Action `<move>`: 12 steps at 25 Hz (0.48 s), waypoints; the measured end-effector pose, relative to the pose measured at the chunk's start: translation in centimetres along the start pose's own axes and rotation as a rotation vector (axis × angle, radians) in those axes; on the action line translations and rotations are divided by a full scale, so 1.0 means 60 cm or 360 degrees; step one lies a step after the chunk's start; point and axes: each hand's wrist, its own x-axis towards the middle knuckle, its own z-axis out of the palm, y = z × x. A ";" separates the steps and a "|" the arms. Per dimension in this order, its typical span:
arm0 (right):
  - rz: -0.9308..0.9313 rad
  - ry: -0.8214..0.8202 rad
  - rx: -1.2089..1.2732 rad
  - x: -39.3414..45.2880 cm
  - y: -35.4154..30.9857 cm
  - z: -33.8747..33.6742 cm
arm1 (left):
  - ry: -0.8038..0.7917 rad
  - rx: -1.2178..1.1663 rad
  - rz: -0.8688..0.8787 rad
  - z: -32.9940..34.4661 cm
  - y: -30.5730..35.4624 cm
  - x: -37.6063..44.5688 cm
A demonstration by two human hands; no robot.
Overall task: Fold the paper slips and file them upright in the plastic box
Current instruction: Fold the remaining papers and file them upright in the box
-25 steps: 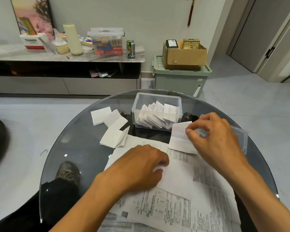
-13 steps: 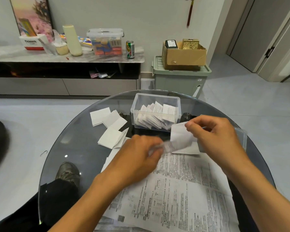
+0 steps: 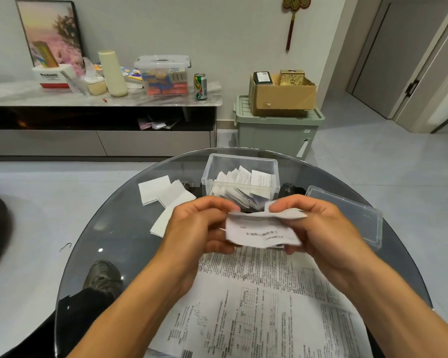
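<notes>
Head view hands: left hand [image 3: 197,226] and right hand [image 3: 318,228] both pinch one white printed paper slip [image 3: 263,229].
Slip: raised just before the clear rectangular plastic box [image 3: 241,165].
Box: folded slips leaning inside, on the round glass table [image 3: 109,228].

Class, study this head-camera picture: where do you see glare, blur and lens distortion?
Head view: small bright glare spots on the glass table; the paper slip held in both hands is motion-blurred, its print smeared; the printed sheets read sharper; wide-angle distortion bends the door frame at the right edge.
</notes>
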 end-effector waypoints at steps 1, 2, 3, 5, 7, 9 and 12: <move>0.0024 0.0010 0.0119 0.001 -0.001 -0.002 | 0.0000 -0.0076 -0.0020 -0.003 0.002 0.002; 0.0051 -0.0025 0.0237 0.002 -0.003 -0.003 | -0.0012 -0.0155 -0.0043 -0.004 0.004 0.003; 0.0077 -0.0089 0.0313 0.001 -0.005 -0.003 | -0.0038 -0.0201 -0.0056 -0.004 0.005 0.003; 0.0096 -0.0139 0.0218 0.001 -0.003 -0.001 | -0.0072 -0.0137 -0.0033 0.000 -0.001 0.003; 0.0062 -0.0052 0.0012 0.002 0.003 0.007 | -0.0056 -0.0120 0.0021 0.005 -0.008 0.002; 0.0029 0.0042 0.0014 0.000 0.009 0.017 | -0.0070 -0.0300 0.0056 0.005 -0.009 0.002; -0.0006 0.0136 0.0104 0.002 0.015 0.025 | -0.0144 -0.0474 0.0063 0.004 -0.006 0.002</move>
